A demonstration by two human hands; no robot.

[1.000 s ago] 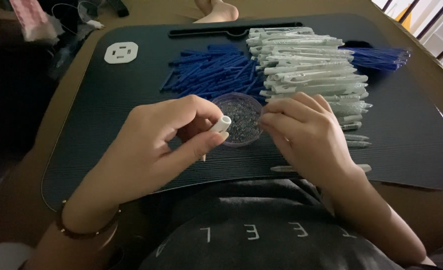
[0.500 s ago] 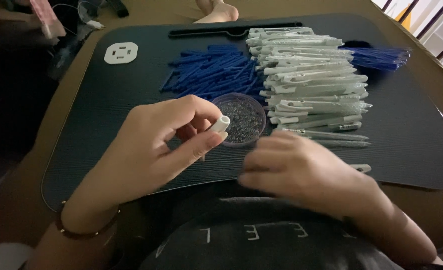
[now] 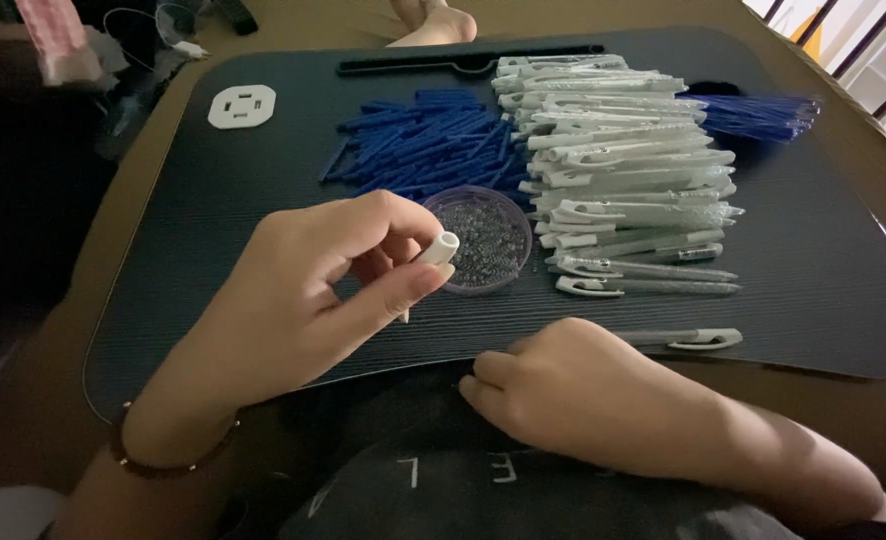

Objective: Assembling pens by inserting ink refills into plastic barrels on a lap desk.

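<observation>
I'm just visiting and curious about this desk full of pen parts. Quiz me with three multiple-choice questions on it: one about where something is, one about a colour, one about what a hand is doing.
1. Where does the small round dish of tiny springs sit?
A. Between the blue rods and the near edge of the black lap desk
B. On top of the white pen barrels
C. Beside the white socket-shaped piece

2. What colour is the pile of thin rods behind the dish?
A. Red
B. Blue
C. Green

3. What is the left hand doing?
A. Lying flat and empty
B. Pinching a white pen barrel
C. Lifting the dish

Answers:
1 A, the dish stands on the black lap desk in front of the rods.
2 B, the rods are plainly blue.
3 B, thumb and fingers grip the barrel, while the right hand rests at the desk's near edge.
</observation>
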